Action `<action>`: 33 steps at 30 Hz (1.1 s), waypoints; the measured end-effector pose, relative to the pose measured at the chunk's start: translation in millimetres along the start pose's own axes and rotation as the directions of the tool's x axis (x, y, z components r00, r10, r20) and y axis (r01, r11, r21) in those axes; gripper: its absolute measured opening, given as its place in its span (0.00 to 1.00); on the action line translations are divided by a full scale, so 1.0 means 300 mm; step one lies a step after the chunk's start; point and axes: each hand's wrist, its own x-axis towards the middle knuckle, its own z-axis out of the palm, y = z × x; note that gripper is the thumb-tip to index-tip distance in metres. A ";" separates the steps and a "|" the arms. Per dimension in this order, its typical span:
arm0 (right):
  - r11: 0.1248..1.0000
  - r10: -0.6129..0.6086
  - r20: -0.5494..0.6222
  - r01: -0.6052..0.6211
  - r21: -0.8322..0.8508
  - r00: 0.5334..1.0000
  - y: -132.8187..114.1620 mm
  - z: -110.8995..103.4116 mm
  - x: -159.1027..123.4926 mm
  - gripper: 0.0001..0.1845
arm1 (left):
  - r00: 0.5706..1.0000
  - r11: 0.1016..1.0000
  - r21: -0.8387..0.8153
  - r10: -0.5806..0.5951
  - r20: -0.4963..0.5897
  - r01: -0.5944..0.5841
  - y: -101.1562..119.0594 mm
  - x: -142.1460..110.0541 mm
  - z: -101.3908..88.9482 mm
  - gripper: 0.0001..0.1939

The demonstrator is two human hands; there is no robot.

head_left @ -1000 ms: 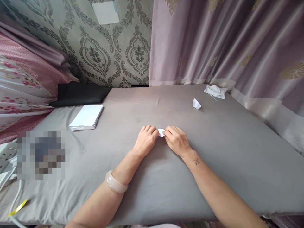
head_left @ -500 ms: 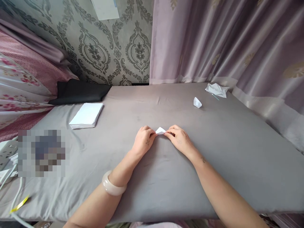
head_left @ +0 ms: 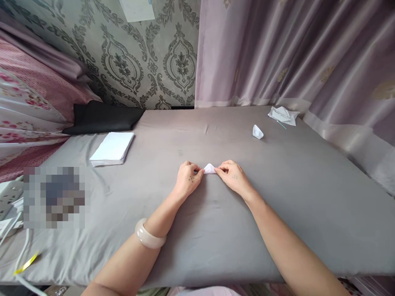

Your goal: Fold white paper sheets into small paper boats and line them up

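Between my hands is a small piece of folded white paper (head_left: 210, 168), with a peak pointing away from me and a band along its near edge. My left hand (head_left: 189, 177) pinches its left corner between thumb and fingers. On the other side, my right hand (head_left: 233, 176) grips the right corner the same way. Both hands are low over the grey cloth (head_left: 216, 238), and the fingers partly cover the paper's ends. Farther off to the right sits a folded paper boat (head_left: 257, 132).
A stack of white paper (head_left: 112, 147) lies on the left, in front of a black cloth (head_left: 105, 117). More folded papers (head_left: 283, 115) and a thin stick (head_left: 281, 124) rest at the far right. A power strip (head_left: 10, 195) with cables and a yellow strip (head_left: 27, 263) occupy the left edge.
The paper's near edge now shows a folded band where a plain triangle showed before. Both hands have shifted slightly and still pinch its corners.
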 end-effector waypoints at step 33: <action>0.999 -0.009 0.065 0.012 -0.039 0.998 0.013 -0.018 0.038 0.14 | 0.846 0.806 0.258 0.498 0.192 -0.533 0.003 -0.006 0.014 0.23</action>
